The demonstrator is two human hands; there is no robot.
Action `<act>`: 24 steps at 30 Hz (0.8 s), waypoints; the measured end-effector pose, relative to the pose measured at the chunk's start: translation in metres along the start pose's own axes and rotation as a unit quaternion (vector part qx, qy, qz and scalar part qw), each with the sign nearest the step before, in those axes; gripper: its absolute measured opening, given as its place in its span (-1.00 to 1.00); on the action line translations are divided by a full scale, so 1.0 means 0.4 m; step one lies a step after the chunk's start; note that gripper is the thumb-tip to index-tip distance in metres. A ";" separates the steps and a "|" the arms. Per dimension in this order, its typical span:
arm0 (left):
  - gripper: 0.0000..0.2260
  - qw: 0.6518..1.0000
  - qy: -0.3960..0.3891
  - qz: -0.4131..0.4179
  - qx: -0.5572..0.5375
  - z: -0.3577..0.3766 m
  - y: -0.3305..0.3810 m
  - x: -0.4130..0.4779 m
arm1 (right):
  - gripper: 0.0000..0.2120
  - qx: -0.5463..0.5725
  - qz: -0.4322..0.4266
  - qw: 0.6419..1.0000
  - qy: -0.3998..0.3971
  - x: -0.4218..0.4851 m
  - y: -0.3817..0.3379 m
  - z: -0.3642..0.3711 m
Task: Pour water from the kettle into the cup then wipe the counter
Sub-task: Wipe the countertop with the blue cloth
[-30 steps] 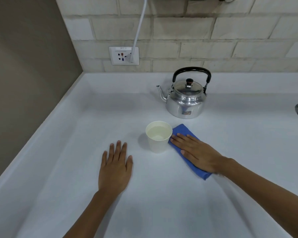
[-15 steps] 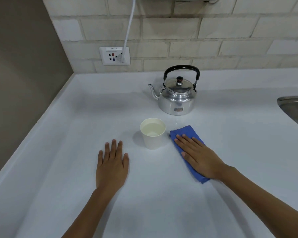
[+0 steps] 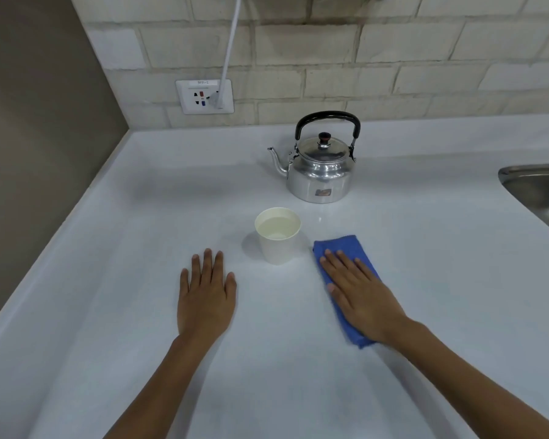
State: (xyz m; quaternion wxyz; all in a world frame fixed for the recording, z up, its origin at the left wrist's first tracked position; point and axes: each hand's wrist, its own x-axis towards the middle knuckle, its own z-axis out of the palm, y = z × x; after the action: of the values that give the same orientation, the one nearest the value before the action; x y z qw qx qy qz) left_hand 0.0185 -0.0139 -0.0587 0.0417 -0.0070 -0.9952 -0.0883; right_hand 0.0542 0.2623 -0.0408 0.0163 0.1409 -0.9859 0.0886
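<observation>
Flat fingers (image 3: 339,264) on cloth (image 3: 339,245)

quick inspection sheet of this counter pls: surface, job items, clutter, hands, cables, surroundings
Surface: white counter, no spill visible.
Job's things: kettle upright at the back, lid on; paper cup holds water; blue cloth flat right of the cup.
Clutter: nothing seen.
Hands: left hand flat on the counter, empty; right hand pressed flat on the cloth.
Cables: white cable plugged into the wall socket.
Surroundings: brick wall behind, sink at right.
</observation>
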 end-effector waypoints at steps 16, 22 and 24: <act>-0.51 1.000 -0.002 0.000 0.005 -0.001 0.003 0.000 | -0.51 -0.006 0.068 0.997 0.046 -0.042 -0.173 0.010; -0.52 0.999 -0.051 -0.008 -0.005 -0.018 0.003 0.005 | -0.55 0.159 0.041 0.986 0.035 -0.022 -0.168 -0.008; -0.53 0.997 -0.069 -0.017 -0.010 -0.037 0.006 0.002 | -0.58 0.195 0.076 0.974 0.084 0.005 -0.105 -0.043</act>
State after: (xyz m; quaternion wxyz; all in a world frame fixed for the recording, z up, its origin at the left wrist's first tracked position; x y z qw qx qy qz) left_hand 0.0190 -0.0141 -0.0435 -0.0286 0.0038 -0.9948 -0.0981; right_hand 0.0640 0.2252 -0.0167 0.0648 0.0579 -0.9526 0.2915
